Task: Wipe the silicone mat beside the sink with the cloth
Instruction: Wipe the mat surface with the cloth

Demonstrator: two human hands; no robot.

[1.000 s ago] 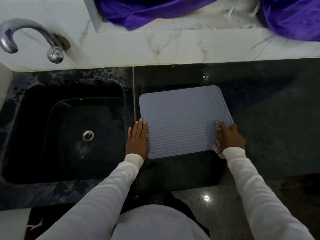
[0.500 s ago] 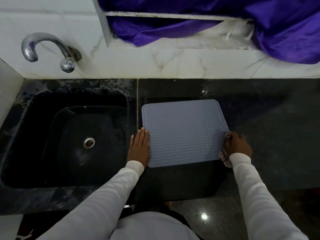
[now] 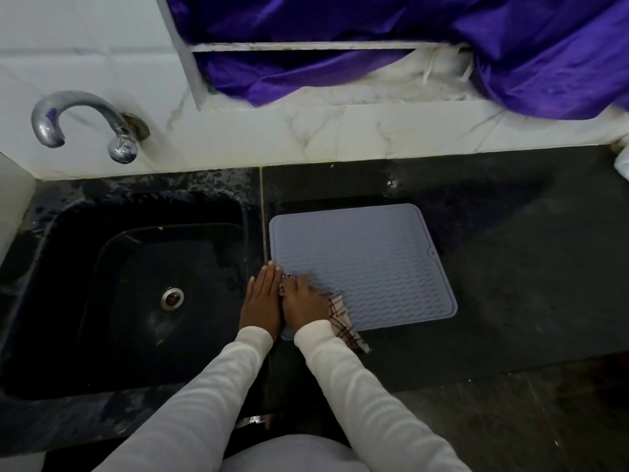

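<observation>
Silicone, pale grey and ribbed with wavy ridges: that is the mat (image 3: 364, 264) I am wiping, and it lies flat on the dark counter (image 3: 510, 284) just beside the black sink (image 3: 136, 301). Half a second ago my right hand (image 3: 304, 306) was off at the mat's right edge; now it has swept the checked cloth (image 3: 342, 321) all the way across to the near-left corner. It is blurred with the motion and presses the cloth down, fingers closed over the bunched part while a loose tail trails back over the mat's near edge. My left hand (image 3: 262, 301) has not moved: it lies flat, fingers straight and together, on the counter strip against the mat's left edge, pinning that side. The 2 hands now touch.

I take this to mean 1 full pass along the near band is done, while the middle and far bands show no sign of the cloth on them.

Leftward there is no room, with my left hand and the sink lip right there. Rightward and toward the wall, the mat lies open and the counter around it is bare, so the next stroke would best go back to the right, farther up.
</observation>
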